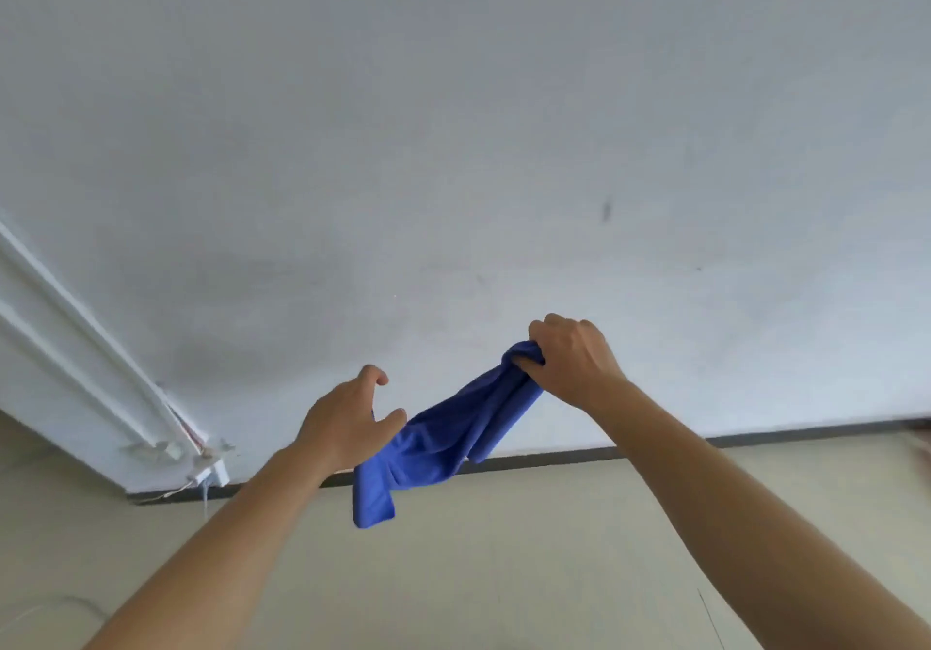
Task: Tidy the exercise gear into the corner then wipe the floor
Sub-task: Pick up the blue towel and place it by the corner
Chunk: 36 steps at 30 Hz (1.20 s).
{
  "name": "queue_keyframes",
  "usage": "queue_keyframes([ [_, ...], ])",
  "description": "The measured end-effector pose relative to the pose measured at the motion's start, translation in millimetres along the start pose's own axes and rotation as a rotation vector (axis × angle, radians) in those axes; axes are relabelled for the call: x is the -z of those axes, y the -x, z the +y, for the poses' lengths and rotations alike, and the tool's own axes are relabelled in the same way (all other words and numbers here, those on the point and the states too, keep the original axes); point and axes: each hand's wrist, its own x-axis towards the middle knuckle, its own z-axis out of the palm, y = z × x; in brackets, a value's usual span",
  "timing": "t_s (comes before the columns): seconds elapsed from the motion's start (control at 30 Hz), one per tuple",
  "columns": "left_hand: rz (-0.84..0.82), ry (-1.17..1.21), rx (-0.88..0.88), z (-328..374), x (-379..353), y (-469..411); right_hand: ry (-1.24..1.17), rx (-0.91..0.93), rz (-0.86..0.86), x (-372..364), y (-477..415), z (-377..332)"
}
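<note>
Gripping blue cloth (443,435) in right hand (572,357), left hand (347,420) open

1. A pale grey-white wall (453,120) fills most of the view.
2. A small dark smudge (606,210) marks the wall, right of its middle.
3. White strips of trunking (75,337) run slantwise down the wall's left side.
4. A small white box (214,473) with loose wires sits at the trunking's lower end.
5. A dark skirting board (755,440) lines the foot of the wall.
</note>
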Motion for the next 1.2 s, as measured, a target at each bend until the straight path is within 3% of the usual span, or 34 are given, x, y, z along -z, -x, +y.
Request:
queue_keyframes([
  [0.13, -0.136, -0.081, -0.121, 66.6, -29.2, 1.1, 0.076, 0.01, 0.324, 44.9, 56.9, 28.5],
  [0.27, -0.287, 0.045, -0.404, 170.2, -66.3, 11.6, 0.119, -0.113, 0.557, 107.9, 116.5, 79.8],
  [0.4, -0.191, 0.085, -0.657, 284.0, -111.9, 24.7, 0.185, -0.316, 0.656, 159.5, 193.4, 157.7],
  [0.53, -0.128, 0.177, -0.797, 400.6, -157.3, 36.5, 0.2, -0.549, 0.633, 186.5, 286.1, 253.5],
  [0.63, -0.126, 0.259, -0.87, 493.3, -189.5, 42.3, 0.136, -0.727, 0.494, 196.6, 353.4, 338.3],
  [0.7, -0.146, 0.346, -0.86, 557.8, -206.2, 45.6, 0.038, -0.803, 0.408, 209.2, 395.0, 395.1],
  [0.8, -0.176, 0.477, -0.801, 650.5, -227.1, 49.1, -0.049, -0.82, 0.41, 226.3, 441.8, 470.8],
  [1.1, -0.321, 0.515, -0.987, 881.5, -307.0, 1.5, -0.242, -0.995, 0.351, 223.6, 445.7, 663.0],
  [1.2, -0.37, 0.562, -1.034, 958.8, -342.8, -33.4, -0.204, -1.005, 0.214, 230.7, 439.8, 723.1],
])
